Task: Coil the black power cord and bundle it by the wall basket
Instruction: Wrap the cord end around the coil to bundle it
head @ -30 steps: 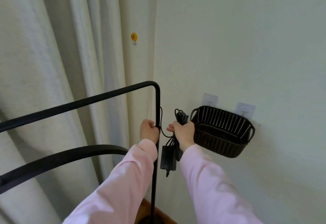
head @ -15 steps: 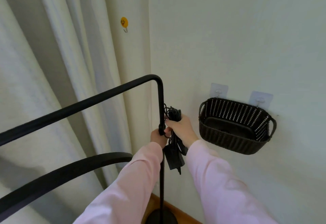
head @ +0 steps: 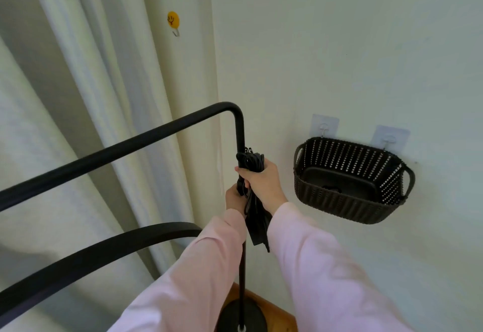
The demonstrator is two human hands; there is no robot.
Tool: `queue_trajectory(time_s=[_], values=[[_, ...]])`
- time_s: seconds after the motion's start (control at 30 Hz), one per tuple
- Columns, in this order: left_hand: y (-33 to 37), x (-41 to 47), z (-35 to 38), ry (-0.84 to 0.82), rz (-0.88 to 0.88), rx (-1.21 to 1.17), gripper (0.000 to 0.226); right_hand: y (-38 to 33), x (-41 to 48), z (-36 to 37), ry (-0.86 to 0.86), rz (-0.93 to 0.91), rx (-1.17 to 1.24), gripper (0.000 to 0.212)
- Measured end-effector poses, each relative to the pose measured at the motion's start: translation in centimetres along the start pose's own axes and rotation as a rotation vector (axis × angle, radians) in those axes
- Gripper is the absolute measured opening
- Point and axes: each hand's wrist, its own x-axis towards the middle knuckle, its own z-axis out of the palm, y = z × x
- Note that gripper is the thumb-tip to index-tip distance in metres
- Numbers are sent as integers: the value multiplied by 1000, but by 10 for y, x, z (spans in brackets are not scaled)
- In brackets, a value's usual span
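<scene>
Head view: the black power cord [head: 252,160] is gathered into tight glossy loops, left of the basket [head: 339,202] and level with its rim, right against the stand pole [head: 240,133]. The right hand [head: 261,182] clenches the bundle's middle; loops stick out above the fist, and the flat adapter [head: 257,224] hangs below, lower than the basket's bottom. The left hand [head: 233,198] sits just under the right; its fingers are hidden behind the pole, so what they grasp cannot be told. A small dark item on the basket's floor is too unclear to name.
</scene>
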Motion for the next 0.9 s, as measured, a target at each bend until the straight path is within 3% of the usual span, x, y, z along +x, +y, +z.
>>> queue_trajectory(time_s=[0.17, 0.23, 0.37, 0.43, 0.47, 0.57, 0.67, 0.7, 0.77, 0.87, 0.9], values=[[-4, -1, 1, -92, 100, 91, 54, 0, 3, -6, 14, -11, 10, 17], [-4, 3, 1, -156, 53, 52, 47, 0, 4, -5, 10, -10, 5, 15], [4, 9, -3, -49, -52, -30, 43, 2, 7, 4, -10, -14, -16, 13], [3, 10, -7, -66, 19, 74, 42, 1, 9, 7, -19, -12, -16, 17], [4, 5, -10, -43, 147, 242, 42, 1, 10, 7, -20, -15, -22, 20], [-1, 0, -3, -66, 177, 91, 42, -3, 12, 5, -13, -23, -32, 26], [13, 1, -1, -36, 189, 192, 44, -14, 16, 3, -14, -30, -20, 26], [16, 1, -4, -49, 158, 202, 44, -16, 16, 3, -21, -32, -16, 26], [16, 4, 1, -43, -14, -21, 44, -15, 13, 2, -33, -32, -9, 26], [6, -2, -1, -36, 88, 175, 43, -7, 7, -3, -43, -17, 2, 25], [2, -2, 2, -51, 86, 144, 43, -6, 7, -5, -41, -17, -3, 24]])
